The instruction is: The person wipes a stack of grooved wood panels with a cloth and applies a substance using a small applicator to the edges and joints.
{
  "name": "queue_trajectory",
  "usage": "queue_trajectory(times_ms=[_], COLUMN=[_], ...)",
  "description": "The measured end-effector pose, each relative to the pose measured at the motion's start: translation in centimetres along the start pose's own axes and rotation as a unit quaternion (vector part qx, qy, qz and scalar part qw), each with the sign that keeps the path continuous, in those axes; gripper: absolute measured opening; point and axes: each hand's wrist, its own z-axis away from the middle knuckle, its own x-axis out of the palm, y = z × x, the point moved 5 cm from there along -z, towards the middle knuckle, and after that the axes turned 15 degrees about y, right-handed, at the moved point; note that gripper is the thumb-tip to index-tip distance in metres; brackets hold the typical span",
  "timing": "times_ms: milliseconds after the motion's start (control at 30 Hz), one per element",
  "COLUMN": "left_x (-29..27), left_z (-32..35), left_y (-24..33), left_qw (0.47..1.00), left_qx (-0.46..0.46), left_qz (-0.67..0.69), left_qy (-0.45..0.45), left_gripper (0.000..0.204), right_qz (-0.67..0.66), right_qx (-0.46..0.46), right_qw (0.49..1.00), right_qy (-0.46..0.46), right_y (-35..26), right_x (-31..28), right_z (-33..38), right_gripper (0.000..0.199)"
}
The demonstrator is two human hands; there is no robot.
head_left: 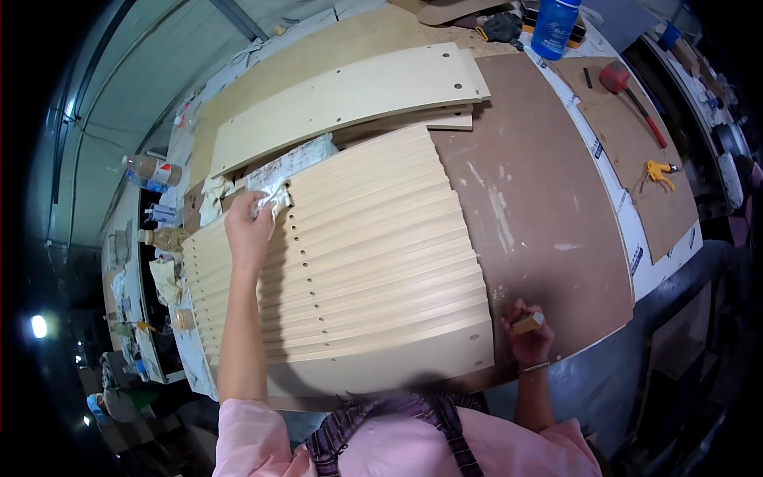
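Note:
My left hand (pixel 248 230) is closed on a crumpled white cloth (pixel 274 199), which rests near the far edge of a row of pale wooden boards (pixel 381 246). The boards lie overlapped like steps, with a line of small dark round holes running down them beside my left forearm. At the right, beyond the boards' near right corner, my right hand (pixel 531 342) is closed around a small tan block (pixel 528 322) with a lighter end. What the block is made of, I cannot tell. The nearest board (pixel 397 358) shows a wider flat face.
Beyond the row lie more pale boards (pixel 342 95). A red-headed mallet (pixel 616 78) and a yellow air blow gun (pixel 658 173) lie on cardboard at the right. A blue bottle (pixel 554 28) and a dark glove (pixel 501 29) are at the back; plastic bottles (pixel 151 172) stand left.

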Motion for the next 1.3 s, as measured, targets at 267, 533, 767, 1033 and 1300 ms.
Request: queue_trajectory(times_ms=[267,533,767,1033,1300], left_x=[8.0,2.4,-5.7,-12.3,-20.3], left_z=[5.6,5.9,8.7,16.4,20.5], left_y=[14.2,18.3,12.5,14.8,7.4], left_qw=[0.977,0.951,0.975,0.944,0.947], left_qx=[0.134,0.234,0.219,0.207,0.117], left_qz=[0.16,0.199,0.012,0.248,0.3], left_qy=[-0.051,-0.015,0.036,-0.061,0.018], left_gripper=[0.019,0.023,0.035,0.055,0.039], right_qz=[0.039,-0.026,0.016,0.154,0.195], right_qx=[-0.03,-0.029,-0.113,-0.081,0.123], right_qw=[0.991,0.998,0.992,0.981,0.97], right_qy=[0.126,0.056,0.052,-0.091,-0.08], right_y=[-0.2,-0.5,-1.9,6.5,21.2], right_x=[0.3,1.4,6.3,20.7,25.1], right_z=[0.4,0.2,3.2,9.1,14.0], right_gripper=[0.028,0.031,0.038,0.042,0.045])
